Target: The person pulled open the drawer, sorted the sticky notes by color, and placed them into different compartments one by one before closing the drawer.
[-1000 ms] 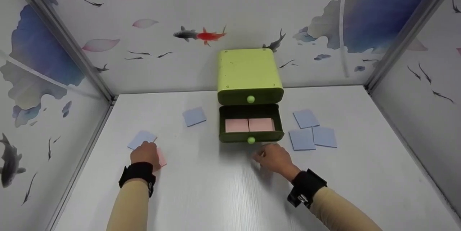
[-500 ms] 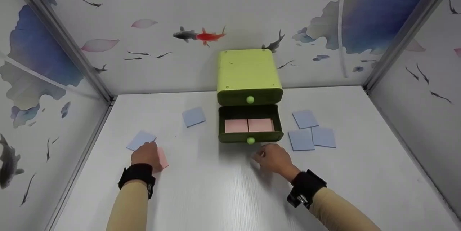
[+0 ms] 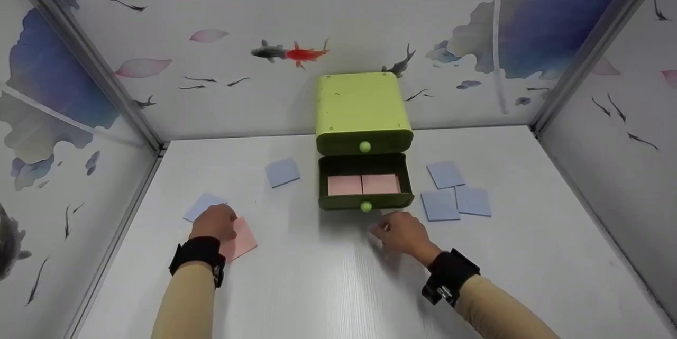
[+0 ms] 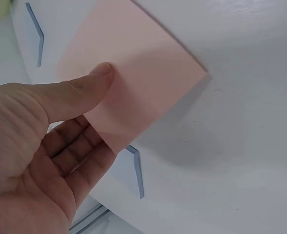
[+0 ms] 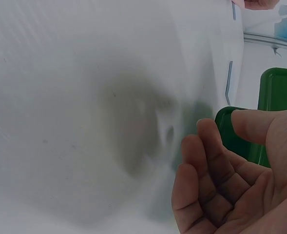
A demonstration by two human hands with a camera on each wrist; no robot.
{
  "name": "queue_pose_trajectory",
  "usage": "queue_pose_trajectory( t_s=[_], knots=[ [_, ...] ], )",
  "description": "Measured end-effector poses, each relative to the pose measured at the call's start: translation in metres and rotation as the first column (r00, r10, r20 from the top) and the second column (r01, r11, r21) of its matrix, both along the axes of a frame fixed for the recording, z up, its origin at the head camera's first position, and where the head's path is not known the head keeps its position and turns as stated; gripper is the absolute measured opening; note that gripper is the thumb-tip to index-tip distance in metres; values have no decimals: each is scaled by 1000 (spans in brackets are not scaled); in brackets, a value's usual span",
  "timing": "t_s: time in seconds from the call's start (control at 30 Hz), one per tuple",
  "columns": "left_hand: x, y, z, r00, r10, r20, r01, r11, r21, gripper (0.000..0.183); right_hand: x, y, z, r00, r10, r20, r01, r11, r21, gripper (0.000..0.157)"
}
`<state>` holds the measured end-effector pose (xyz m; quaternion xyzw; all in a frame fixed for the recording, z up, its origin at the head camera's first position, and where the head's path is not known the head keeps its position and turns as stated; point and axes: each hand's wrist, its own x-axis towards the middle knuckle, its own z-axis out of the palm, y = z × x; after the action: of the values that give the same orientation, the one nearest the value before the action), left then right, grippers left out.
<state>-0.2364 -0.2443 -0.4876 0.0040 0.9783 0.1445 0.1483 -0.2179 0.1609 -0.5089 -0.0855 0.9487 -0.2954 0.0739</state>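
My left hand [image 3: 213, 221] pinches a thin pink square card [image 4: 133, 73]. In the left wrist view the thumb lies on its upper face and the other fingers are beneath. That card casts a shadow on the table. Just beyond the hand lies a blue square card [image 3: 203, 205], partly covered by it. My right hand [image 3: 400, 233], fingers loosely curled and holding nothing, is by the front of the pulled-out green drawer [image 3: 338, 202]. Two pink cards [image 3: 345, 185] lie side by side inside the drawer.
The green drawer cabinet [image 3: 364, 103] stands against the back wall, its upper drawer [image 3: 338, 143] closed. Another blue card [image 3: 282, 172] lies left of it, and three blue cards [image 3: 440, 205] lie grouped to its right. Patterned panels enclose the white table [image 3: 317, 286].
The pink card has shifted to the right and shows much more beside my left hand, which has turned slightly. My right hand stays put; the head view has shifted a little.
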Motion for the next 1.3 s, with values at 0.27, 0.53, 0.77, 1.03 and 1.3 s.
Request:
queue_pose_trajectory(
  t_s=[0.27, 0.53, 0.77, 1.03, 1.3],
  knots=[
    [-11, 16, 21, 997, -25, 72, 21, 998, 61, 26, -1, 1, 0, 1000, -14, -4, 14, 1000, 25, 21],
    [-24, 38, 49, 996, -66, 52, 61, 994, 92, 30, 0, 3, -2, 1000, -8, 11, 8, 1000, 9, 23],
    [-34, 61, 80, 993, -114, 4, 113, 991, 75, 31, 2, 4, 1, 1000, 3, 22, -3, 1000, -1, 22],
    [-41, 92, 112, 983, -180, -35, 182, 980, 75, 31, 4, 3, 3, 999, -8, 40, 9, 1000, -11, 22],
    [-44, 129, 142, 960, -247, -134, 254, 967, 36, 28, 5, 2, 2, 999, -19, 40, 19, 1000, 6, 24]
  ],
)
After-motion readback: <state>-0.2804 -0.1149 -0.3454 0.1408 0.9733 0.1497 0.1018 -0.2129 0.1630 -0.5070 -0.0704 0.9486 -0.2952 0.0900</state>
